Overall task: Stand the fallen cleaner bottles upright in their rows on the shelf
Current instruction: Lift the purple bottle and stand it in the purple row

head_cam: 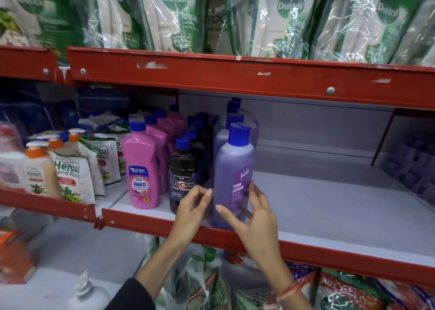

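With both the left hand point(193, 206) and right hand point(253, 217) open around the upright purple bottle point(231, 180) at the shelf's near lip point(150, 222), a clumsy nudge could tip it off or into the black bottle point(183, 175) just left.

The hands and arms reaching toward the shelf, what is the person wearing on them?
The left hand is bare, with a dark sleeve covering the arm lower down. The right hand is bare too, no sleeve in view; a red-orange thread band circles the wrist. No gloves, rings or watch visible.
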